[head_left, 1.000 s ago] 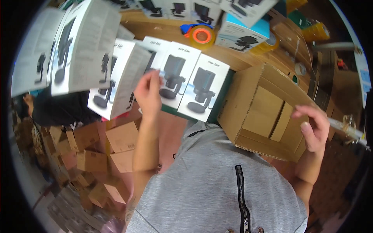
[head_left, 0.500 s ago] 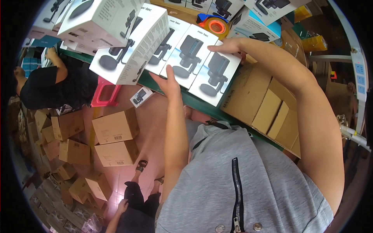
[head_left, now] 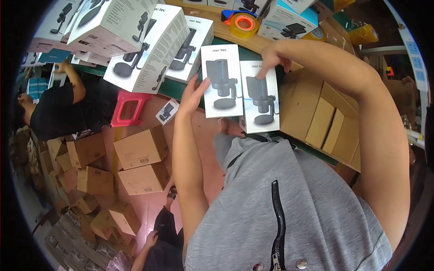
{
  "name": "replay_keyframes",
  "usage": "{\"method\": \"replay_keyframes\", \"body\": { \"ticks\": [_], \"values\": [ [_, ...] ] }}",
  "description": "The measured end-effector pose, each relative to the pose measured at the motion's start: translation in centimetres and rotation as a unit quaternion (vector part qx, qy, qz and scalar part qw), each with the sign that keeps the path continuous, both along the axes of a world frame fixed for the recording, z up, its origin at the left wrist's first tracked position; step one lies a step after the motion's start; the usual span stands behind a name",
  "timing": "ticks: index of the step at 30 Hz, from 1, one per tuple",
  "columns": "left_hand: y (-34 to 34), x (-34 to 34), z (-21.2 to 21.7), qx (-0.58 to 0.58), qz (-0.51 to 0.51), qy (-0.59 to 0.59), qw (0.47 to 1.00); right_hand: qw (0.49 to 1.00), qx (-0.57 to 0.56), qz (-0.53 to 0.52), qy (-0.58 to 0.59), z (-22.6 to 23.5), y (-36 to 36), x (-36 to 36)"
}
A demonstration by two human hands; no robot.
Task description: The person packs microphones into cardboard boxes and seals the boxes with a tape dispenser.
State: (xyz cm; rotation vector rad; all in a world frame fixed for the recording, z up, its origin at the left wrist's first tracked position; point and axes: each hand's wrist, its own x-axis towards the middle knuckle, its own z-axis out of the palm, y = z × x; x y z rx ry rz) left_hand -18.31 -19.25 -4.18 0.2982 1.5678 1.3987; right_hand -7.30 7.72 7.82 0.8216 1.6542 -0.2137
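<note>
Two white microphone boxes with dark microphones pictured on them stand side by side before me at the bench edge. My left hand point(head_left: 192, 95) holds the left microphone box point(head_left: 221, 99) by its side, thumb on the front edge. At the top of the right microphone box point(head_left: 261, 108), my right hand point(head_left: 274, 58) grips with the thumb on the printed face and the other fingers round the far side, partly hidden. The right box sits slightly lower than the left one. Another white microphone box point(head_left: 192, 52) leans just beyond my left hand.
An open brown carton point(head_left: 312, 113) lies at the right on the green bench. Behind are a tape dispenser point(head_left: 244, 23) and a blue-white box point(head_left: 289, 22). More white boxes point(head_left: 113, 27) are stacked left. Brown cartons point(head_left: 142, 147), a pink stool point(head_left: 131, 108) and other people point(head_left: 58, 99) are beyond.
Two boxes have come away from the row toward my body and turned more upright in view. My hands moved with them; a gap now separates them from the box left behind.
</note>
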Motion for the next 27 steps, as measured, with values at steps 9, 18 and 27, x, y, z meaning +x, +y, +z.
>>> {"method": "replay_keyframes", "body": {
  "ticks": [9,18,27],
  "values": [
    [-0.2,3.5,-1.1,0.102,-0.058,-0.025,0.993,0.963,-0.048,-0.153,0.218,-2.0,1.1,5.2],
    [-0.5,5.3,-1.2,0.151,0.125,-0.258,0.946,0.804,-0.030,-0.350,0.480,-1.4,-2.6,7.7],
    [-1.2,15.2,26.6,0.337,0.132,0.042,0.931,0.560,0.016,-0.219,0.799,23.7,-6.6,22.6]
  ]
}}
